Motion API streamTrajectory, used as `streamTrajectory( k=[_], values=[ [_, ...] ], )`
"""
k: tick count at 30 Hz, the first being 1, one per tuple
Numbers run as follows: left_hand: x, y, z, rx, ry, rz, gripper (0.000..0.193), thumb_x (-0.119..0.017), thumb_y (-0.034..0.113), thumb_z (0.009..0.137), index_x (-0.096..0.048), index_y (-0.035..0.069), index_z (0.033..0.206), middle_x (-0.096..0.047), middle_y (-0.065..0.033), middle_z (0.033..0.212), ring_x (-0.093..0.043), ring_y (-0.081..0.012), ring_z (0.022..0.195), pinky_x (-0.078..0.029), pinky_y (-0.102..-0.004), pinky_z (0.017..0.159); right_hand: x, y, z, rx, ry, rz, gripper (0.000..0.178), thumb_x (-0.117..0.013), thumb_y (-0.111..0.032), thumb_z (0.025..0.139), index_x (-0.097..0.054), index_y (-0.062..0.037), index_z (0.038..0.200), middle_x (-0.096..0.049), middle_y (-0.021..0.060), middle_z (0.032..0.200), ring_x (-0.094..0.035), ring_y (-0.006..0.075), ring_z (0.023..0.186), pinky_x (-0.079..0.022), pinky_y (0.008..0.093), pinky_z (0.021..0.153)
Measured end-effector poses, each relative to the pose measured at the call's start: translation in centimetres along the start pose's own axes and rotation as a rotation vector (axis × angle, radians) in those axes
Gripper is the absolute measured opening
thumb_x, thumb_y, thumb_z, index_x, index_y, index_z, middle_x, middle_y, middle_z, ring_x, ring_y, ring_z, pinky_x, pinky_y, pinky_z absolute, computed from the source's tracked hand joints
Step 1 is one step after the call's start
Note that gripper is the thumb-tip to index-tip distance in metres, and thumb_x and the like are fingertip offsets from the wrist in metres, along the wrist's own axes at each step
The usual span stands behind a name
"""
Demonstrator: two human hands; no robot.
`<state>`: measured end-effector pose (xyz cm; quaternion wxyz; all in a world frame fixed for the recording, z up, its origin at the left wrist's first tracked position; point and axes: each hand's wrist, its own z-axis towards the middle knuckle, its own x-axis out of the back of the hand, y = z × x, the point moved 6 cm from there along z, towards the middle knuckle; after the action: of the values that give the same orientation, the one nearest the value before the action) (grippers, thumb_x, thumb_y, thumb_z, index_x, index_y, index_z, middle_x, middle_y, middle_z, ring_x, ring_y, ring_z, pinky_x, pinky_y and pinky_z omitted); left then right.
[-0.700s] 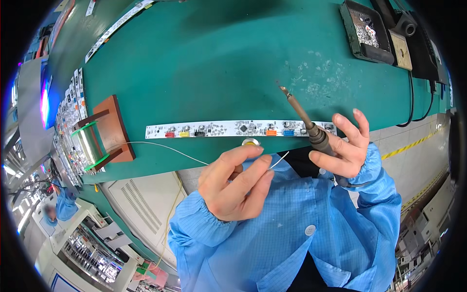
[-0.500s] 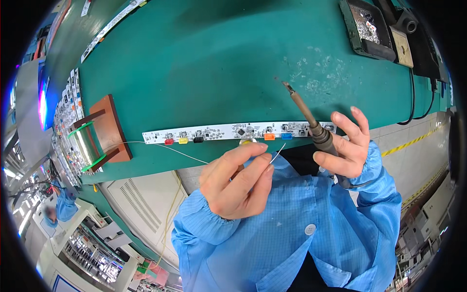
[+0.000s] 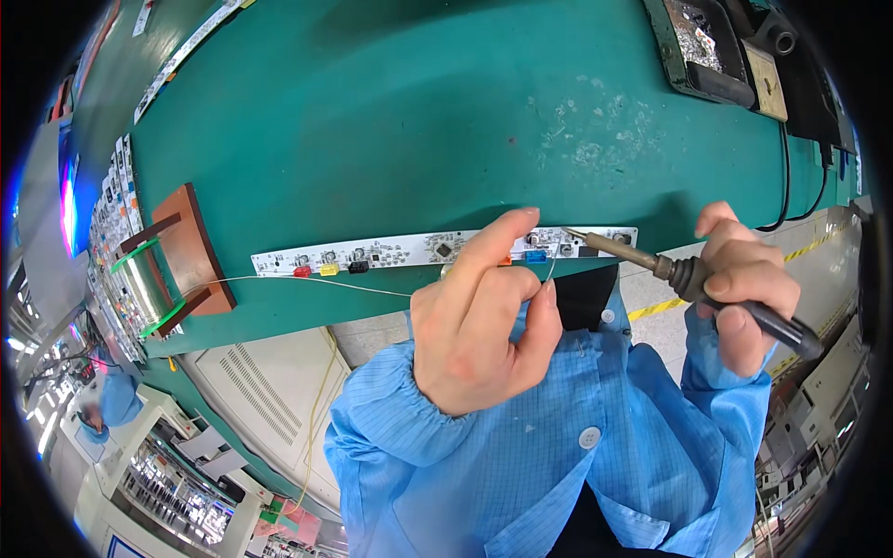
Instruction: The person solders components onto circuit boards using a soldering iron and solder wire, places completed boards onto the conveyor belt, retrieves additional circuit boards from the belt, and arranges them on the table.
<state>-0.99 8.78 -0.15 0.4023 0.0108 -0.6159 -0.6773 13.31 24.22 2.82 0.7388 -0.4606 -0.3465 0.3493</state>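
Note:
A long white circuit board (image 3: 409, 251) lies along the near edge of the green bench, with red, yellow, black and blue connectors along its near side. My right hand (image 3: 749, 288) is closed round the handle of a soldering iron (image 3: 670, 268), whose tip is over the right part of the board. Solder wire (image 3: 326, 283) runs from a spool (image 3: 149, 286) on a brown stand to my left hand (image 3: 488, 325). That hand pinches the wire between thumb and fingers, its free end pointing up at the board near the blue connector. My left fingers hide the board's middle.
At the far right stand a dark tray (image 3: 698, 46) of solder scraps and a sponge (image 3: 765, 84), with black cables running down beside them. Stacked circuit boards (image 3: 116, 219) lie left of the brown stand (image 3: 200, 246). Another board strip (image 3: 186, 60) lies at the far left.
My left hand has moved right and up over the board with the solder wire. My right hand has shifted right, and the iron has swung down so its tip is over the board.

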Motion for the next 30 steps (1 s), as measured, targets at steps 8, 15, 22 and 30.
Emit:
streamTrajectory(
  k=[8,15,22,30],
  values=[
    [-0.1,-0.1,0.0,0.023,-0.047,0.040,0.016,-0.065,-0.005,0.069,-0.051,0.003,0.069,-0.064,-0.0192,0.103,-0.059,-0.0113,0.056,-0.044,-0.0211,0.045,0.1,1.5,0.2,-0.094,0.032,0.073,0.021,-0.064,-0.019,0.071,-0.064,0.0006,0.079,-0.059,0.0093,0.062,-0.049,0.0200,0.054,-0.040,0.0399,0.065],
    [-0.3,-0.2,0.1,0.030,-0.058,0.038,0.015,-0.065,-0.006,0.070,-0.052,0.001,0.070,-0.064,-0.0186,0.100,-0.061,-0.0121,0.058,-0.047,-0.0221,0.046,0.6,2.9,1.0,-0.158,-0.039,0.192,0.021,-0.061,-0.015,0.064,-0.065,0.0018,0.077,-0.057,0.0093,0.059,-0.047,0.0198,0.052,-0.039,0.0380,0.063],
    [-0.4,-0.2,0.1,0.034,-0.067,0.027,0.013,-0.066,-0.007,0.070,-0.055,-0.001,0.073,-0.063,-0.0192,0.100,-0.062,-0.0145,0.060,-0.049,-0.0231,0.047,0.9,3.3,1.6,-0.155,-0.058,0.165,0.023,-0.060,-0.018,0.063,-0.065,0.0013,0.075,-0.057,0.0096,0.059,-0.047,0.0204,0.052,-0.040,0.0380,0.063],
    [-0.3,-0.1,0.0,0.034,-0.072,0.003,0.013,-0.067,-0.007,0.068,-0.056,-0.001,0.072,-0.062,-0.0194,0.102,-0.062,-0.0158,0.062,-0.050,-0.0236,0.049,0.7,3.1,1.7,-0.156,-0.072,0.165,0.023,-0.060,-0.017,0.062,-0.065,0.0008,0.075,-0.057,0.0100,0.059,-0.047,0.0211,0.053,-0.040,0.0385,0.063]
  ],
)
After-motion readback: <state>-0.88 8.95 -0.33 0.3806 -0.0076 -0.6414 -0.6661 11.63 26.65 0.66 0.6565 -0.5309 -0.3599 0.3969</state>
